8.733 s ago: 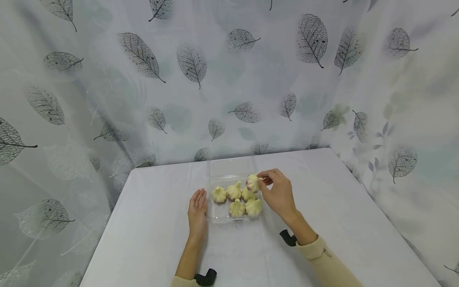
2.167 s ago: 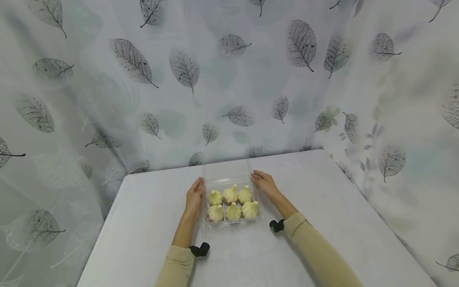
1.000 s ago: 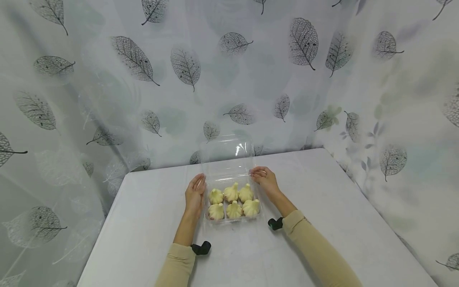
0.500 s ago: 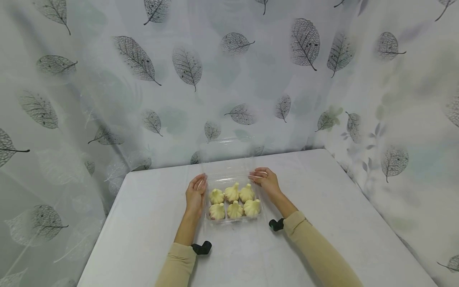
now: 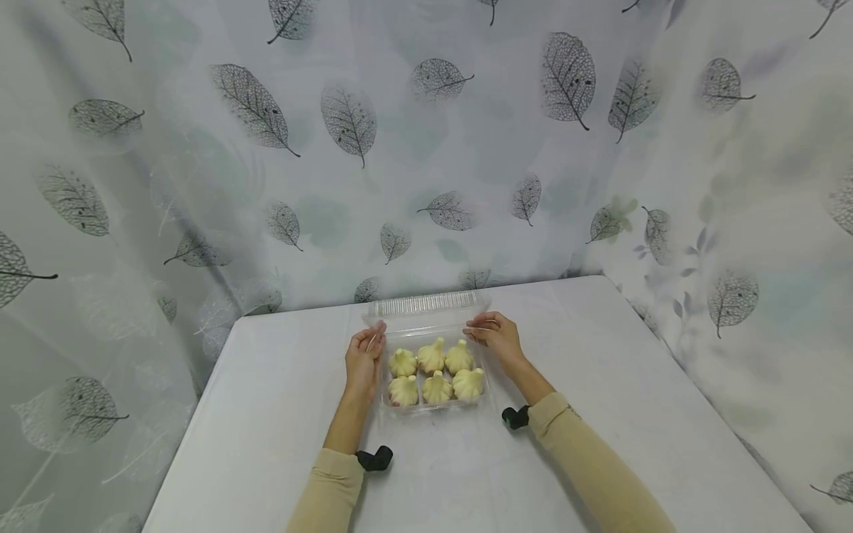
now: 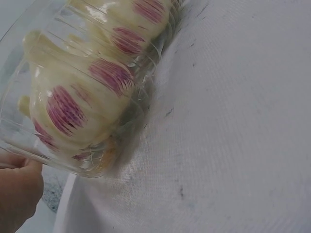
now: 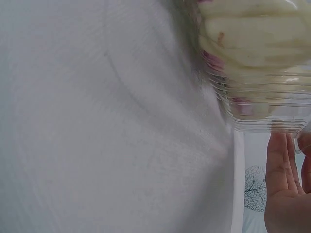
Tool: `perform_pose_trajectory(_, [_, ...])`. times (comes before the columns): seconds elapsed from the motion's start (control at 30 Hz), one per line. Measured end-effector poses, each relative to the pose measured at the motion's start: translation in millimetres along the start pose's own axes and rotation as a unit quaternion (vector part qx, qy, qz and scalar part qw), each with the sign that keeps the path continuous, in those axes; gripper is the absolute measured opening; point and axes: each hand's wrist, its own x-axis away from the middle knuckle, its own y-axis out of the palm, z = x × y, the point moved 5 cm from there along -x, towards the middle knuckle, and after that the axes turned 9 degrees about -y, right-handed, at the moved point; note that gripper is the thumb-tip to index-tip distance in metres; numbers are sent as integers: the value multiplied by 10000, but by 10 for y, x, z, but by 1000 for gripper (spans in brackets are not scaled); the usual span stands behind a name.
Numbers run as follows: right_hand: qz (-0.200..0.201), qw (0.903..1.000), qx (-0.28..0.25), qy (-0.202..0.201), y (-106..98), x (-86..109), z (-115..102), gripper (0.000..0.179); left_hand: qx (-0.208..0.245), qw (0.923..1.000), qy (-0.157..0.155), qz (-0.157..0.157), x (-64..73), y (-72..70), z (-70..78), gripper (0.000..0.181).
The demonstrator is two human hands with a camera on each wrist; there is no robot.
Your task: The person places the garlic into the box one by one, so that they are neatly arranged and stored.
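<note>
A clear plastic clamshell box [image 5: 433,409] lies on the table, holding several pale garlic bulbs [image 5: 437,388] in two rows. Purple streaks mark the garlic bulb [image 6: 80,104] close up in the left wrist view. Its transparent lid [image 5: 426,305] is raised at the back and leans over towards me, ridged edge uppermost. My left hand [image 5: 363,364] grips the lid's left side by the box's back corner. At the opposite corner, my right hand [image 5: 498,340] pinches the lid's right side, with extended fingers [image 7: 278,162] under the plastic in the right wrist view.
A white cloth covers the table [image 5: 280,414], whose far edge runs just behind the box. Leaf-printed curtains [image 5: 426,148] hang behind and on both sides. Black wrist mounts [image 5: 375,458] sit at both sleeves.
Earlier, my right hand held a garlic bulb above the box; later the bulbs sit in two rows. The lid has risen from flat to upright and now tips forward.
</note>
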Motion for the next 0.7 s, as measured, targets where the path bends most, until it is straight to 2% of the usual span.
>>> perform_pose_trajectory(0.17, [-32, 9994, 332, 130, -11, 19, 2, 31, -254, 9994, -152, 156, 12, -20, -5, 23])
perform_pose_trajectory(0.33, [237, 9953, 928, 172, -50, 34, 4, 26, -441, 9985, -172, 263, 31, -22, -3, 13])
perform_pose_trajectory(0.43, [297, 9928, 1161, 57, -55, 50, -21, 26, -587, 9974, -185, 387, 21, -25, -8, 9])
perform_pose_trajectory(0.7, [221, 9890, 1466, 23, -63, 77, -79, 36, -827, 9955, -12, 464, 13, -19, 4, 14])
